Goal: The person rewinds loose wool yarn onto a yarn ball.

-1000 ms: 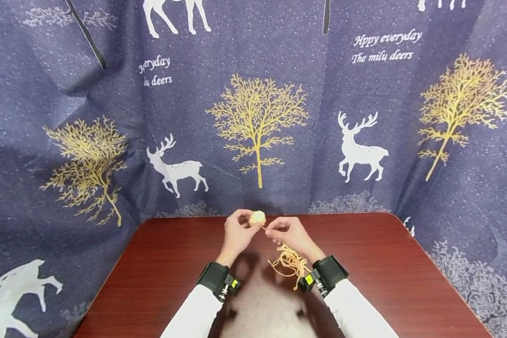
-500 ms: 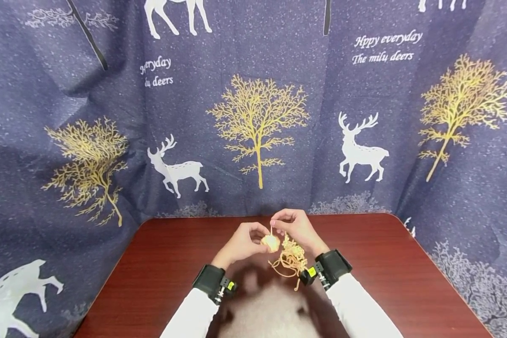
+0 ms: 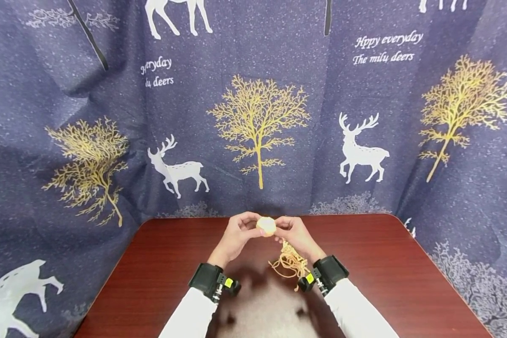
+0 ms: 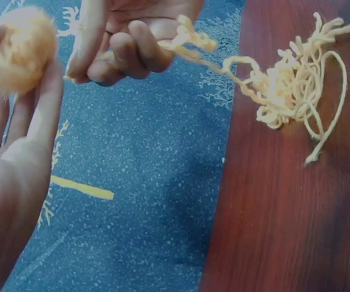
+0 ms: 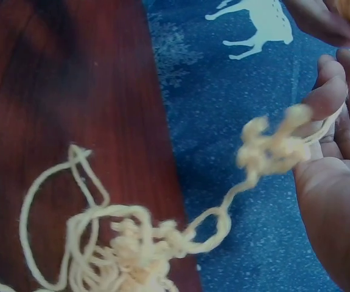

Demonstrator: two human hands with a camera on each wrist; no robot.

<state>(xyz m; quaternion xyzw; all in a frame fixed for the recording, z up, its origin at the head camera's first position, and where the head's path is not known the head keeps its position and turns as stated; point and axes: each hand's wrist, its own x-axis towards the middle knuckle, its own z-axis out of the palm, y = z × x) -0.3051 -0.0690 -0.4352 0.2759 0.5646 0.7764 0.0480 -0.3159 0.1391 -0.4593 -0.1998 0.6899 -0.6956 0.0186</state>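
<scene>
My left hand [image 3: 235, 235] holds a small ball of pale yellow yarn [image 3: 266, 226] between thumb and fingers, above the far part of the table. In the left wrist view the yarn ball [image 4: 24, 52] looks fuzzy and round. Close beside it, my right hand [image 3: 296, 235] pinches the yarn strand near the ball, thumb against forefinger. From the right palm the strand runs down, kinked and looped, to a loose tangle of yarn [image 4: 287, 88] on the table. The right wrist view shows a knotted clump [image 5: 272, 146] hanging just outside the right palm [image 5: 339, 201].
The reddish-brown wooden table [image 3: 165, 277] lies beneath both hands. A dark blue curtain [image 3: 279, 197] with white deer and yellow trees hangs right behind its far edge. Each wrist wears a black strap [image 3: 205, 280] with a small camera.
The ball went toward me and right, then back up to the far side. My right hand swung over above the ball, then came down to its right side. The tangle stays put.
</scene>
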